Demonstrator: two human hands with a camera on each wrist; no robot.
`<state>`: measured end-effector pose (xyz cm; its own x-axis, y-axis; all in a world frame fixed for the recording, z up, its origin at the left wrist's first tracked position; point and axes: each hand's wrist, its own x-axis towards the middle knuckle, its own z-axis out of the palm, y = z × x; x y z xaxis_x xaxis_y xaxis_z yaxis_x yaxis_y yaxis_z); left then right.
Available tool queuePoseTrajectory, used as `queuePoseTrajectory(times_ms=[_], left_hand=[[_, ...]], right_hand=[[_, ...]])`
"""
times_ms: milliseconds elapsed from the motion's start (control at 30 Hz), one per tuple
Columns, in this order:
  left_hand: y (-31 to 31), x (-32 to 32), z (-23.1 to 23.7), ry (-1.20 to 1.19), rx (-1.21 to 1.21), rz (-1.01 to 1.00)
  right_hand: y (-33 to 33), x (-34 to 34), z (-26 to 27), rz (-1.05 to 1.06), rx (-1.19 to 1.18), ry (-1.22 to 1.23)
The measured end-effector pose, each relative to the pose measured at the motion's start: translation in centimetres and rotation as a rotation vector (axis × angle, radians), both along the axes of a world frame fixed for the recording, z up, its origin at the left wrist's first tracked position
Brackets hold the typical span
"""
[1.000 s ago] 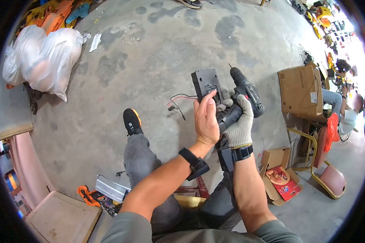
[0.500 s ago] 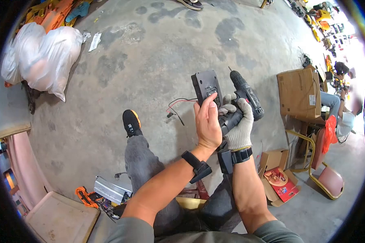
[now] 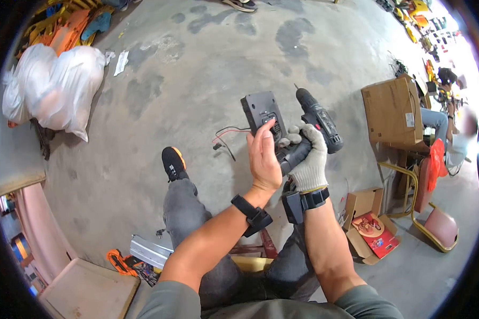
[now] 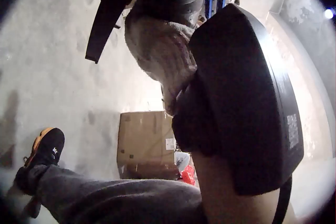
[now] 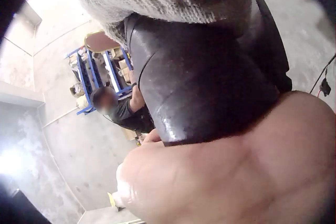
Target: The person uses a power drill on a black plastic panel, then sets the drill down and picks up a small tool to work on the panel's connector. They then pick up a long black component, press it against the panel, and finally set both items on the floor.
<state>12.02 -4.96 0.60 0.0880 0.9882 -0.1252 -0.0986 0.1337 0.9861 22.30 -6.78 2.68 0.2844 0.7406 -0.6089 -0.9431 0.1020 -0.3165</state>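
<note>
My bare left hand (image 3: 265, 159) holds a flat black plastic box (image 3: 262, 109), with one fingertip on the recessed part of its face. Red and black wires (image 3: 230, 133) trail from the box's left side to a small connector. My right hand (image 3: 310, 165), in a pale knitted glove, grips the handle of a black cordless drill (image 3: 322, 122) whose bit points away from me. The two hands are close together, and the left palm lies beside the handle's lower end. In the right wrist view a dark rounded part (image 5: 199, 82) sits between the glove and the bare palm.
White plastic bags (image 3: 64, 90) stand at the far left. At the right are a cardboard box (image 3: 391, 111), a chair frame (image 3: 410, 191) and an opened carton (image 3: 367, 199). A silver metal case (image 3: 148, 251) and an orange tool (image 3: 120, 261) lie by the left leg. Another person sits at the right.
The box, its wires and both hands have shifted slightly left in the head view. The drill has moved a little with them, and both holds look the same.
</note>
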Motion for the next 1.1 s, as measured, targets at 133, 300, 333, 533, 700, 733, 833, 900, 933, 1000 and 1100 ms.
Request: queuePoseTrajectory(times_ms=[133, 300, 333, 533, 700, 733, 833, 900, 933, 1000, 1100], left_hand=[[0.1, 0.2, -0.2, 0.006, 0.023, 0.006], [0.3, 0.2, -0.2, 0.061, 0.078, -0.005], [0.4, 0.2, -0.3, 0.080, 0.084, -0.014], [0.9, 0.2, 0.0, 0.072, 0.032, -0.018], [0.9, 0.5, -0.3, 0.044, 0.082, -0.005], [0.9, 0.5, 0.0, 0.032, 0.064, 0.006], [0.8, 0.3, 0.0, 0.020, 0.040, 0.002], [0.8, 0.4, 0.0, 0.017, 0.034, -0.006], [0.8, 0.5, 0.1, 0.016, 0.033, -0.008], [0.8, 0.5, 0.1, 0.021, 0.030, -0.008], [0.5, 0.7, -0.1, 0.028, 0.033, 0.009]], right_hand=[[0.0, 0.1, -0.4, -0.030, -0.013, 0.007], [0.0, 0.1, -0.5, -0.053, 0.021, 0.045], [0.1, 0.1, -0.6, -0.052, 0.021, 0.022], [0.4, -0.1, -0.6, -0.063, 0.023, 0.011], [0.2, -0.2, -0.7, -0.072, 0.029, 0.037], [0.1, -0.1, -0.9, -0.073, 0.040, 0.041], [0.0, -0.2, -0.9, -0.067, 0.055, 0.029], [0.1, 0.0, -0.8, -0.055, 0.060, 0.008], [0.1, 0.1, -0.9, -0.041, 0.085, 0.022], [0.2, 0.2, -1.0, -0.026, 0.108, 0.041], [0.1, 0.1, -0.6, -0.018, 0.062, 0.005]])
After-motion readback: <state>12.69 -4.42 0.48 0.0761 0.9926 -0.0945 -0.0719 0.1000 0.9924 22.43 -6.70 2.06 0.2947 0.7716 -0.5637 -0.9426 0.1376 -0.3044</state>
